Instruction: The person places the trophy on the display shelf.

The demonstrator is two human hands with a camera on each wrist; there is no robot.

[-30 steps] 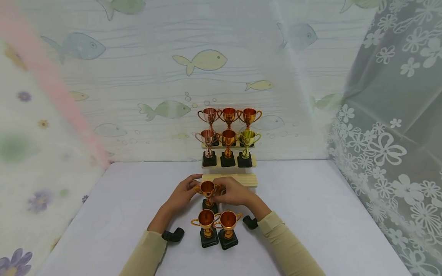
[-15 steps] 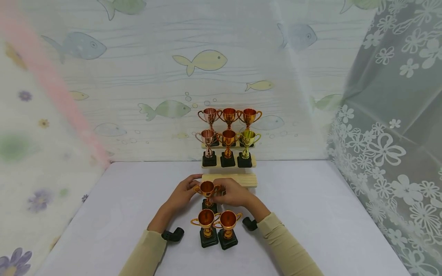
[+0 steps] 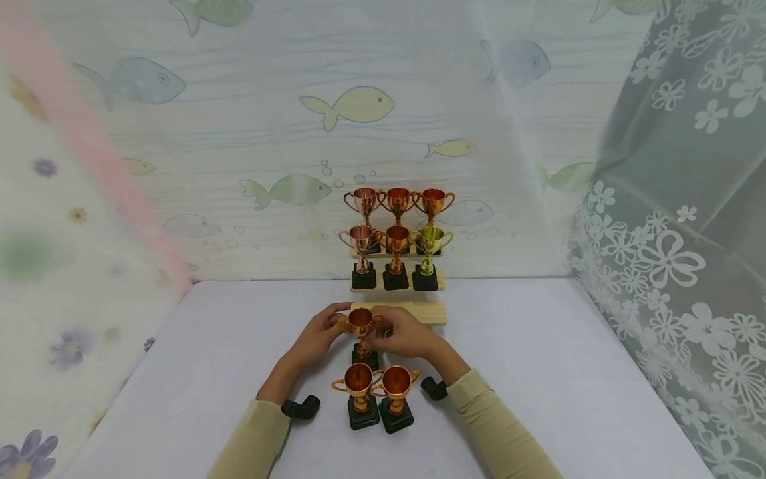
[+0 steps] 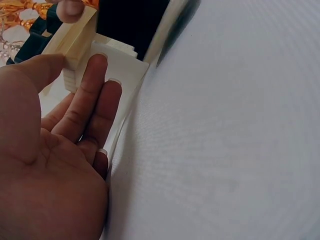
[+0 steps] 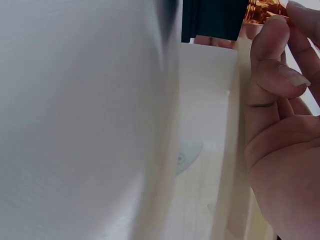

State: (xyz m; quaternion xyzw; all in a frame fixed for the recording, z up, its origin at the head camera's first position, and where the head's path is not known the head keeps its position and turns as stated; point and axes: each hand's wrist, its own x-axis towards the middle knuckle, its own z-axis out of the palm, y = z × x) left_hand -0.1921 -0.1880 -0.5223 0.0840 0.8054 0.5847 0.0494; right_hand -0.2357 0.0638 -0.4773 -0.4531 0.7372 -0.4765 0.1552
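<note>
A small copper-gold trophy cup [image 3: 362, 323] with two handles and a black base stands upright just in front of the lowest step of a wooden stand [image 3: 427, 312]. My right hand [image 3: 407, 332] pinches it at the stem; the right wrist view shows thumb and fingers at the copper stem [image 5: 262, 11] above the dark base [image 5: 215, 19]. My left hand [image 3: 314, 338] grips the left end of that step, thumb on the wood [image 4: 79, 42] and fingers along its side. Two similar trophies, a left one [image 3: 358, 379] and a right one [image 3: 396, 382], stand nearer on the table.
On the middle step are a rose trophy [image 3: 362, 238], a copper one [image 3: 397, 239] and a gold one [image 3: 430, 241]. Three more trophies [image 3: 397, 199] fill the top step. A fish-print curtain [image 3: 269, 133] hangs behind the white tabletop [image 3: 509, 372].
The held trophy has shifted slightly upward toward the lowest step during the last half second. Both hands stay almost where they were, and the other trophies have not moved.
</note>
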